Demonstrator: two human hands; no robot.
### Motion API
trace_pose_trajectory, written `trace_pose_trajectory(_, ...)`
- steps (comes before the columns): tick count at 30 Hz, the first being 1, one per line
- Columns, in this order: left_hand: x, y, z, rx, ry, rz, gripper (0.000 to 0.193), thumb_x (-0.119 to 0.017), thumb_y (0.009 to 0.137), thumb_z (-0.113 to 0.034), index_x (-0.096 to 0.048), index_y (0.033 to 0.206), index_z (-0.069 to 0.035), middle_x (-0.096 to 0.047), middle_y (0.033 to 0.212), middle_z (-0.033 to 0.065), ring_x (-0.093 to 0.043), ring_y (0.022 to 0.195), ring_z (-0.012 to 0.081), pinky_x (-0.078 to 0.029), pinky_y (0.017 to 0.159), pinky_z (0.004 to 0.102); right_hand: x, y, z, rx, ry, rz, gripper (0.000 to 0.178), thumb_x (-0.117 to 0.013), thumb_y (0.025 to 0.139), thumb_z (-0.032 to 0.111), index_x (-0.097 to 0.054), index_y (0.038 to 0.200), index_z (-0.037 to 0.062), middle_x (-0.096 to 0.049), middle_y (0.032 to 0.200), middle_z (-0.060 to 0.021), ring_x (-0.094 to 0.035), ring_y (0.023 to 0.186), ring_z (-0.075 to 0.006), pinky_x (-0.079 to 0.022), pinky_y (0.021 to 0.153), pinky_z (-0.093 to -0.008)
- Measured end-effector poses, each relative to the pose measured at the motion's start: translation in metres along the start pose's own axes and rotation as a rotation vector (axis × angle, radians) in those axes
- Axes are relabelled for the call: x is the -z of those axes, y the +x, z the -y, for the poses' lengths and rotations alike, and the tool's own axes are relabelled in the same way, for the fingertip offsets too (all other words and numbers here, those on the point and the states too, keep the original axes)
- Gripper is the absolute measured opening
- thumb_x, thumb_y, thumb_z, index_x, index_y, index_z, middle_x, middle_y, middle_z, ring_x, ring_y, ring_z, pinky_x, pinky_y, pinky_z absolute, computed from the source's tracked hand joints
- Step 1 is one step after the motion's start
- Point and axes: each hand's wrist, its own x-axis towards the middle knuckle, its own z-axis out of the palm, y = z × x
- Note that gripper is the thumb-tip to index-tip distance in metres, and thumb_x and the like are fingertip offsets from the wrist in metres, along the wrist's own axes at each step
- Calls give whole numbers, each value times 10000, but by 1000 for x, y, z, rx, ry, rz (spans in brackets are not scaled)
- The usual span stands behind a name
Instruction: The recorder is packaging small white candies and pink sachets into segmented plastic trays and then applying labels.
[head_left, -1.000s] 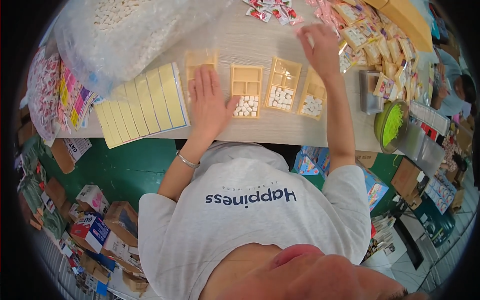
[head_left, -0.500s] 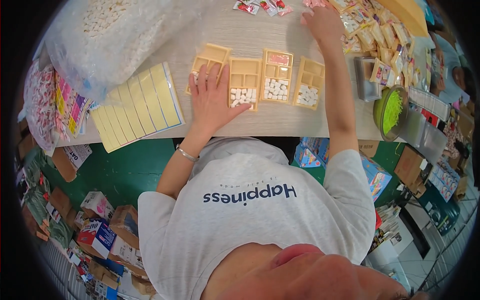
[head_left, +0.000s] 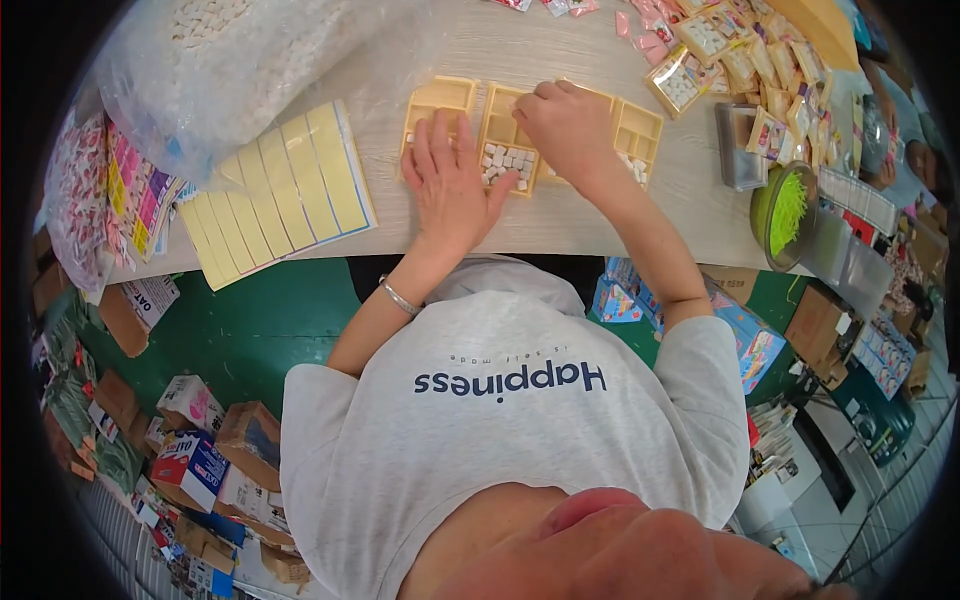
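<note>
Four cream-coloured compartment trays stand in a row on the table, with small white pillow-shaped pieces [head_left: 508, 160] in their near compartments. My left hand [head_left: 450, 190] lies with fingers spread over the leftmost tray [head_left: 440, 92], its thumb reaching to the near end of the second tray [head_left: 497, 103]. Above the second tray's far part, my right hand [head_left: 570, 130] has its fingers bent and pressed together. Whatever they hold is hidden. That hand and wrist cover most of the third tray [head_left: 597, 96] and part of the rightmost tray [head_left: 640, 125].
Pink packets [head_left: 652, 28] and filled, wrapped trays [head_left: 680, 85] are heaped at the far right. A clear box [head_left: 738, 150] and a bowl of green shreds [head_left: 785, 215] stand at right. Yellow sheets [head_left: 290, 195] and a big bag of white pieces [head_left: 230, 90] lie left.
My right hand has come back from the pink packets to the second tray. My left hand has shifted slightly right over the leftmost tray, and the trays sit further right and farther away in view.
</note>
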Motion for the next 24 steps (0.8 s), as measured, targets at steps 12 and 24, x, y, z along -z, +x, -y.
trace_pose_trajectory(12, -1, 4, 19, -32, 63, 94, 715, -605, 943, -277, -344, 1526, 45, -275, 1631, 198, -213, 1504, 417, -165, 1195, 617, -21, 57, -151, -535, -348, 52, 407, -598, 948, 410, -754, 864, 44, -750, 887, -157, -727, 843, -363, -577, 711, -468)
trace_pose_trajectory(24, -10, -1, 30, 3, 52, -12, 716, -590, 950, -273, -332, 1493, 115, -263, 1605, 292, -253, 1493, 424, -185, 1207, 575, -31, 37, -119, -440, -405, -67, 402, -565, 973, 382, -723, 932, 15, -725, 1023, -195, -713, 906, -388, -583, 793, -474)
